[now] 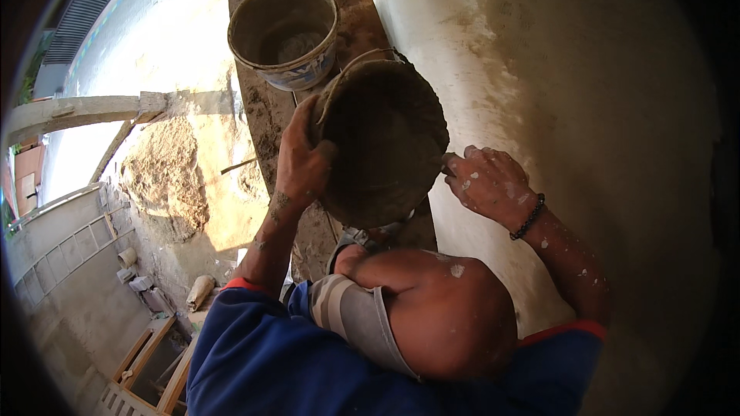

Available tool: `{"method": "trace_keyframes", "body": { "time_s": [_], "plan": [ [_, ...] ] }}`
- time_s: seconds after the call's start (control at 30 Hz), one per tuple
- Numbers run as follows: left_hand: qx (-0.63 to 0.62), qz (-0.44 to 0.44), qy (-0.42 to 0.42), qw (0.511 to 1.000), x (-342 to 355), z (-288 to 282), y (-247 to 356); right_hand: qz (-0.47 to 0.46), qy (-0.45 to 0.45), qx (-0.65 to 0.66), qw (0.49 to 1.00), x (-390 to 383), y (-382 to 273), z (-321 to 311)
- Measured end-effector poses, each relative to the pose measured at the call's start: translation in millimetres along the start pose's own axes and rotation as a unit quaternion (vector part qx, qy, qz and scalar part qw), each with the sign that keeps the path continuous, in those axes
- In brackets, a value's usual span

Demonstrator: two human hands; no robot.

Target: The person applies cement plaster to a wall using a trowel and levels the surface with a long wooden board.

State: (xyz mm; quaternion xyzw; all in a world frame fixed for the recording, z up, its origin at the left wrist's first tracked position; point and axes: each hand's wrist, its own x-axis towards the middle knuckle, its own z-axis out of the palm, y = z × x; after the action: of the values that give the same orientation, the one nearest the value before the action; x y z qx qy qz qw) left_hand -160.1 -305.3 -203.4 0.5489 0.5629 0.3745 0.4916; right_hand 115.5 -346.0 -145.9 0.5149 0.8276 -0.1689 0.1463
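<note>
A dark, mortar-caked bucket (383, 142) is tilted with its mouth toward me; shadow hides much of its inside. My left hand (303, 156) is closed on its left rim, thumb inside, near the thin wire handle (337, 86). At the right rim is my right hand (489, 183), fingers curled and spattered with pale mortar. Something small and dark shows at its fingertips, but I cannot tell whether it is a tool or the bucket's edge. Just beyond stands a second bucket (297, 75), upright, with mortar residue inside.
Both buckets are over a narrow plank platform (266, 119) smeared with mortar. Along its right side runs a damp-patched plaster wall (555, 69). Well below on the left are a sand heap (166, 177), a ladder (69, 254) and wooden frames (146, 350). A timber beam (85, 112) juts in from the left.
</note>
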Motion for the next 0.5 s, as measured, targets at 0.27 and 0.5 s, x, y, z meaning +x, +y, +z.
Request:
{"method": "trace_keyframes", "body": {
  "time_s": [0.27, 0.5],
  "plan": [
    [0.058, -0.012, 0.005, 0.998, -7, 13, 11, 0.008, 0.076, -0.143, 0.987, -5, 18, -10],
    [0.073, 0.019, 0.003, 0.997, -12, 28, 17, -0.04, 0.025, 0.175, 0.983, 7, 13, 85]
  ]
}}
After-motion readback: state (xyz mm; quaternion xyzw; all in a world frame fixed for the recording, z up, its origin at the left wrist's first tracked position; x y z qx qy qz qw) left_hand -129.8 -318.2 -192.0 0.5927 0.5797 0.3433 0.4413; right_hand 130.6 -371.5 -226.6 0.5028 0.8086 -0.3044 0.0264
